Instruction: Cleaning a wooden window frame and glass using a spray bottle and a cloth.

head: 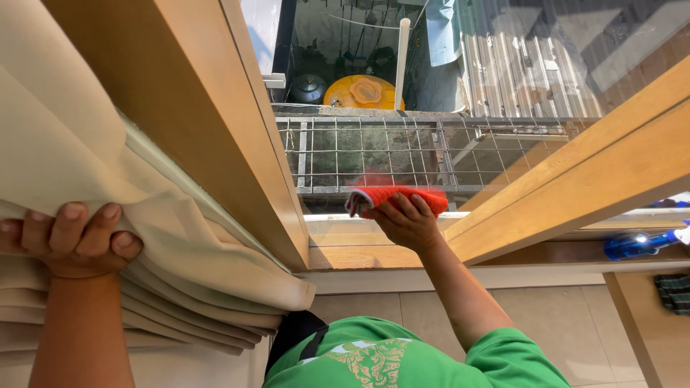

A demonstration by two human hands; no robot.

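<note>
From the head camera I see my right hand (408,224) pressing an orange cloth (397,197) flat against the window glass (431,154), just above the lower wooden frame (345,248); the fingers are spread over the cloth with the grip closed on its lower edge, and the cloth sits near the middle of the pane's bottom strip. My left hand (68,241) is far to the left, its grip clamped on a bunched beige curtain (144,237), the folds gathered beside the tall wooden frame post (208,108). Beyond the glass lie a metal wire grate (374,151), a round yellow tank lid (363,92), a white pipe (402,61) and corrugated roofing (517,72). At the right edge a blue spray bottle (640,244) lies on the sill, well apart from both hands, with a dark checked cloth (675,291) on the wooden desk (650,330) below it. My green shirt (402,359) fills the bottom of the view above the tiled floor (575,316).
</note>
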